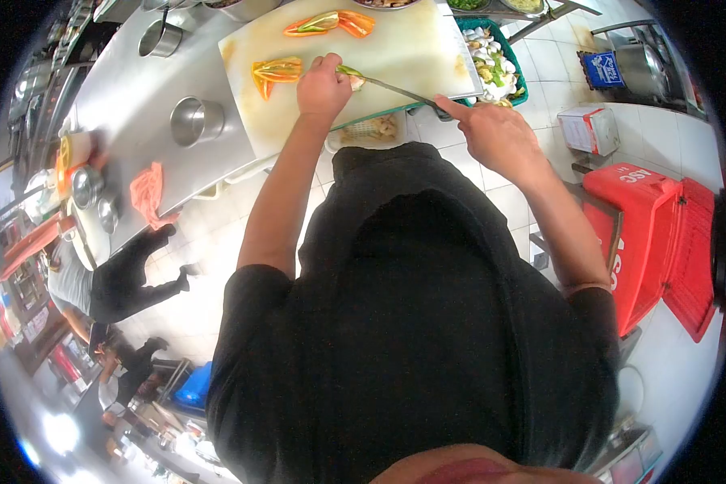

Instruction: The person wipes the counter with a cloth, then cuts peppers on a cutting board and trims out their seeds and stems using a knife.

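My left hand (324, 87) is closed over the cutting board (411, 56), fingers on a small green and pale piece of vegetable (349, 73). In my right hand (492, 135) is the handle of a long knife (399, 90), whose blade reaches left to that piece. Just left of my left hand lie orange-yellow pepper pieces (276, 71). More orange and green pepper pieces (331, 24) rest at the far side of the board.
Right of the board stands a green crate (500, 64) of trimmings. Metal pots (196, 121) and a pink cloth (147, 192) are on the steel counter (218, 161). A red bin (637, 242) stands at right; two people are at left.
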Demonstrator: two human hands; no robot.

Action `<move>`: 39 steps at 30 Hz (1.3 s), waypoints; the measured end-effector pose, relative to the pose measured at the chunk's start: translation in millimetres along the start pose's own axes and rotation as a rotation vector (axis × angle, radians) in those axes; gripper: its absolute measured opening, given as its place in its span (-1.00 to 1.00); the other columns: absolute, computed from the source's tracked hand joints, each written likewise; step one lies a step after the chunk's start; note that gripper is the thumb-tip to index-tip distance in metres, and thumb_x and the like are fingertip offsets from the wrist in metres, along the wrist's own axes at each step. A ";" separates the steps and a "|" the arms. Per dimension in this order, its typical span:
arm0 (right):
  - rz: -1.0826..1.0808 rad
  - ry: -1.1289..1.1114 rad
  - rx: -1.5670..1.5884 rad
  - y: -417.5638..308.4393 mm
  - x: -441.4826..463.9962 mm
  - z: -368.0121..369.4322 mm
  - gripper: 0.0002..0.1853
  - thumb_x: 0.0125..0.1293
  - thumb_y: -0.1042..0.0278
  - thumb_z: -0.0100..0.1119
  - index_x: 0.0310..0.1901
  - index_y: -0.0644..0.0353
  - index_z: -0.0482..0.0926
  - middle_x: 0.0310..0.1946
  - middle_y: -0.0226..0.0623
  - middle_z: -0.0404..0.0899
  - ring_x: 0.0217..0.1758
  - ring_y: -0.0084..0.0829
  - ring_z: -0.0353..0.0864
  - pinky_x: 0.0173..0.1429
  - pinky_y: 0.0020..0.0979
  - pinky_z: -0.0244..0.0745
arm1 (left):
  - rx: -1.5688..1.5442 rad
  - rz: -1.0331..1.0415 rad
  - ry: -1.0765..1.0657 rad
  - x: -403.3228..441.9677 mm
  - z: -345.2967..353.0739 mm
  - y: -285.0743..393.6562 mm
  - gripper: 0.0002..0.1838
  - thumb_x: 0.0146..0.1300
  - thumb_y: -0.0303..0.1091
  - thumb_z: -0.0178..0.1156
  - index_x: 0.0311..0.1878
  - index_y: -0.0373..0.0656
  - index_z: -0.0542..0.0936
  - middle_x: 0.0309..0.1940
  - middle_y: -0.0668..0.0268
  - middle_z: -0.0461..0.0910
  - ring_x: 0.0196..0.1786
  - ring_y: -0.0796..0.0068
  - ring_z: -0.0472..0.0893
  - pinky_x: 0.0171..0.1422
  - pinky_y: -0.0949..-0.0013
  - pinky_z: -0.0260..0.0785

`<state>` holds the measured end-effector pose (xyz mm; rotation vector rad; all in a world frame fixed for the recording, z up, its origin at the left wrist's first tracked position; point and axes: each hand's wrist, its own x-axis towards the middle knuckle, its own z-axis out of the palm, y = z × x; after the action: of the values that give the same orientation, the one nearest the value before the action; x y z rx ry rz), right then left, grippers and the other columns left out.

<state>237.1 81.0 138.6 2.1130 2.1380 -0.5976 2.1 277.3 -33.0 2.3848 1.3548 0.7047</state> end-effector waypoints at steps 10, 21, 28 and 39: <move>0.022 -0.051 0.354 26.0 11.4 40.7 -0.42 0.44 0.38 0.14 0.48 -0.25 0.46 -0.09 0.06 0.73 -0.07 0.13 0.71 0.12 0.04 0.58 | -0.133 -0.049 0.169 -7.5 7.6 -15.2 -0.78 0.09 -0.47 0.26 -0.15 -0.08 0.67 -0.28 0.12 0.69 -0.29 0.02 0.70 -0.15 0.05 0.58; -0.059 -0.019 0.637 46.2 29.0 85.8 -0.38 0.38 0.45 0.20 0.46 -0.22 0.48 -0.15 0.10 0.71 -0.13 0.12 0.70 0.05 -0.05 0.58 | -0.205 -0.350 0.153 -13.3 17.4 -45.2 -0.78 0.13 -0.39 0.29 -0.12 -0.09 0.73 -0.49 0.17 0.67 -0.44 0.28 0.68 -0.27 0.23 0.53; -0.065 0.089 0.458 51.3 -7.8 74.0 -0.39 0.40 0.46 0.25 0.46 -0.24 0.52 -0.35 -0.12 0.60 -0.32 -0.17 0.59 -0.13 -0.20 0.51 | -0.348 -0.402 0.216 -22.0 18.6 -51.7 -0.79 0.14 -0.42 0.29 -0.14 -0.18 0.73 -0.52 0.16 0.70 -0.48 0.33 0.69 -0.31 0.24 0.54; 0.022 0.121 0.221 13.6 -12.3 74.4 -0.53 0.39 0.24 0.30 0.33 -0.28 0.62 -0.28 -0.12 0.55 -0.25 0.00 0.65 -0.13 -0.03 0.59 | -0.299 -0.473 0.126 -25.3 11.8 -41.4 -0.75 0.12 -0.36 0.30 -0.14 -0.23 0.74 -0.47 0.12 0.72 -0.42 0.27 0.71 -0.22 0.22 0.57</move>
<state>234.9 44.9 71.1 2.3378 2.1988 -0.7546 -31.7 276.2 -69.7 1.7267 1.6487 0.8528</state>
